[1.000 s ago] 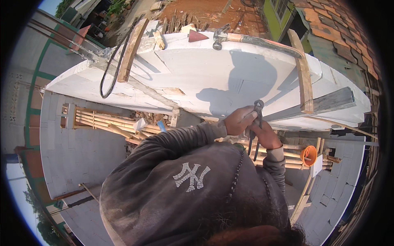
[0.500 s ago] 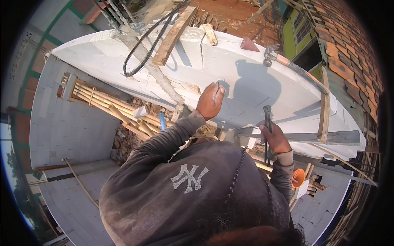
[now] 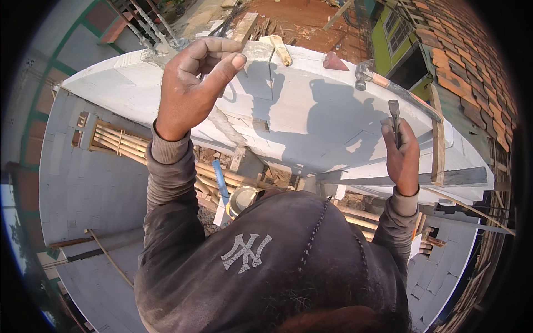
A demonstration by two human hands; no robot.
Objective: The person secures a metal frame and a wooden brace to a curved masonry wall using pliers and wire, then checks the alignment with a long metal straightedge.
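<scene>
My left hand [image 3: 194, 91] is raised over the white block wall [image 3: 100, 77] at upper centre, fingertips pinched on something too thin to make out. My right hand [image 3: 402, 158], farther right, is closed round dark metal pincers [image 3: 394, 111], held upright with the head above my fingers. A claw hammer [image 3: 380, 80] lies along the wall's top just beyond them, beside a small dark red triangular piece [image 3: 336, 62] and a short light wooden piece [image 3: 280, 51].
Timber battens [image 3: 437, 144] lean on the wall at right. Below it are bamboo poles [image 3: 119, 141], a blue saw blade [image 3: 219, 180], a pale round container [image 3: 244, 201] and rubble. A tiled roof [image 3: 455, 66] and a green building [image 3: 391, 39] stand beyond.
My hands, together on the pincers a second ago, have moved apart: the left up and leftward in a pinch, the right up and rightward with the pincers.
</scene>
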